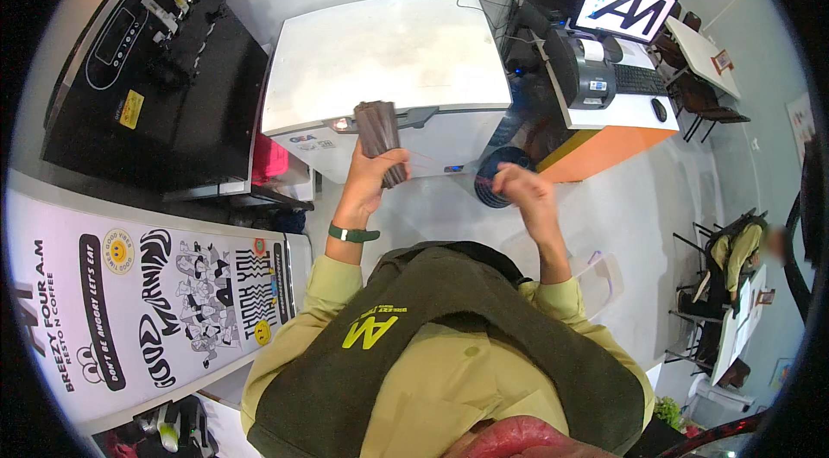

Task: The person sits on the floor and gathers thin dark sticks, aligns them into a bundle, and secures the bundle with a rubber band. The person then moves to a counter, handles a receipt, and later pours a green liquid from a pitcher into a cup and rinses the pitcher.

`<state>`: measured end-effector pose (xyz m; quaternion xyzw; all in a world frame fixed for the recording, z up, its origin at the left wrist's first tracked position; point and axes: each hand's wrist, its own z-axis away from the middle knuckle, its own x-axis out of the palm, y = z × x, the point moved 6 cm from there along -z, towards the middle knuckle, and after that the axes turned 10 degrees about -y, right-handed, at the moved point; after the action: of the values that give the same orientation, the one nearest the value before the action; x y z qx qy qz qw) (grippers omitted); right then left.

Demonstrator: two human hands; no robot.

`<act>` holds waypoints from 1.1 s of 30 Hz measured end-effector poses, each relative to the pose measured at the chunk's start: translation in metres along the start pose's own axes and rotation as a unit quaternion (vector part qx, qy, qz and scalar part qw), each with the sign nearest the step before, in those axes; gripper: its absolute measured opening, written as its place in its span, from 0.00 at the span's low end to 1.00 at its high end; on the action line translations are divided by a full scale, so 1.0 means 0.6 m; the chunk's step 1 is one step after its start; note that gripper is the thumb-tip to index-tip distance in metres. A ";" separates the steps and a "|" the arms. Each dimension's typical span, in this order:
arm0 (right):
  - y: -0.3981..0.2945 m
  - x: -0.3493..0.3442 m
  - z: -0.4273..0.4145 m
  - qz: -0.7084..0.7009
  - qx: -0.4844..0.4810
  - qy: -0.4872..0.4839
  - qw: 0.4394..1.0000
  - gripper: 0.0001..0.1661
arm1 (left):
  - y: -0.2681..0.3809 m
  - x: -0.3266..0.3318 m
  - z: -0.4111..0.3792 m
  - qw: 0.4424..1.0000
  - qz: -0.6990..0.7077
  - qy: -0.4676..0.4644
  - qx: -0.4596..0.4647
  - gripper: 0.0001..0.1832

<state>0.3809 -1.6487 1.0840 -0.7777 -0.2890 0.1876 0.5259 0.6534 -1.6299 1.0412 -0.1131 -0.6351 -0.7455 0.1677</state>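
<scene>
My left hand (374,174) grips a bundle of thin dark brown sticks (377,128), which look like drinking straws, and holds it upright in front of a white chest freezer (388,56). A green band circles that wrist. Out to the right, my right hand (528,192) is blurred by motion, its fingers curled together. Thin red strands, like a stretched rubber band (424,157), run from the bundle toward the right fingertips; their middle part is hard to make out. Below the right hand, a dark round bin (490,189) stands on the floor, partly covered by the fingers.
A black machine (162,82) stands left, above a counter panel with printed stickers (220,296). On the right, a desk (615,109) holds a monitor (625,5), receipt printer (583,69) and keyboard (638,78). A translucent container (599,280) sits behind my right arm. Another person (732,257) sits far right.
</scene>
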 end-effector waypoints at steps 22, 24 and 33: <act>-0.028 -0.076 0.081 0.057 0.086 -0.139 0.985 0.70 | -0.061 0.301 0.053 0.824 -0.414 -0.386 -0.021 0.39; -0.032 -0.103 0.100 -0.045 0.058 -0.124 0.990 0.67 | -0.085 0.327 0.044 0.833 -0.364 -0.417 -0.018 0.39; -0.097 -0.142 0.093 0.378 0.105 -0.186 0.901 0.51 | -0.221 0.394 -0.032 0.735 -0.508 -0.444 -0.064 0.33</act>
<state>0.2680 -1.6480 1.1156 -0.7200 -0.0442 0.5424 0.4306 0.3848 -1.6558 1.0074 -0.1025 -0.5512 -0.6237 -0.5446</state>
